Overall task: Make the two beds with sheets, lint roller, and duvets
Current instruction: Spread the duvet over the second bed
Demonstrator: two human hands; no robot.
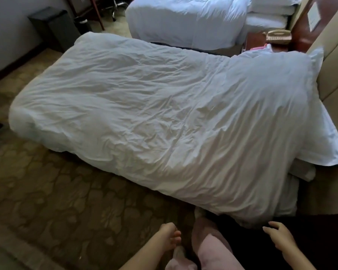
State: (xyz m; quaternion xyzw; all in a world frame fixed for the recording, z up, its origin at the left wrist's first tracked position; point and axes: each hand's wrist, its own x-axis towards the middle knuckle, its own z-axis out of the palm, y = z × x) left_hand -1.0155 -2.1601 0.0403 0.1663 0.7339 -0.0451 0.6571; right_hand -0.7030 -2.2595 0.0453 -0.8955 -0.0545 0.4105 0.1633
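1. Both hands sit at the bottom edge, well apart, with a pink garment (213, 248) between them. The right hand (279, 238) is spread and relaxed, holds nothing, and hovers just beside the hanging edge of the duvet.
2. The left hand (168, 236) hangs over the carpet (66, 191) with its fingers curled downward. A pale scrap of fabric lies right under the fingertips - whether they pinch it or merely hang above it, I cannot tell.
3. A white duvet (164, 117) is spread over the whole near bed (289, 191), creased all over, draping down the side toward the person and bulging at the head end.
4. At that head end a flat corner of white sheet (328, 149) sticks out from under the duvet, next to the padded beige headboard (336, 75).
5. The far bed (183, 22) is covered in white bedding, with pillows (271, 14) stacked at its head.
6. Between the two beds, by the wall, a pale telephone (278, 36) rests on a dark wooden stand.
7. A black bin (55, 26) stands against the wall on the left - beyond the foot of the near bed.
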